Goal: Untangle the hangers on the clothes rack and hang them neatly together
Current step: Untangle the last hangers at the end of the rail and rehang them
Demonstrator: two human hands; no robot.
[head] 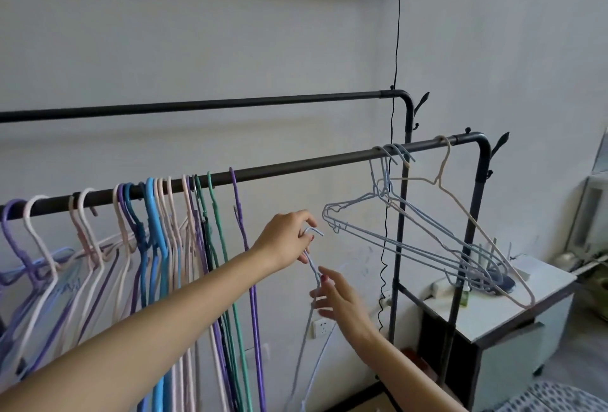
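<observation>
Loose blue hanger held off the rail

Left hand (286,240) pinches the hanger (312,260) hook; right hand (339,296) touches its neck, fingers relaxed. Below the rail (296,169), it may snag the blue cluster (411,240) or slip.

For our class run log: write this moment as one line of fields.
stage: untangling | left hand: pinches light blue hanger at hook | right hand: open, touching its neck | front rail: hanger not yet hung

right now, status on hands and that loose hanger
Left hand pinches pale blue hanger at hook, off front rail. Right hand open at its neck. Nothing blocking rail gap.
</observation>
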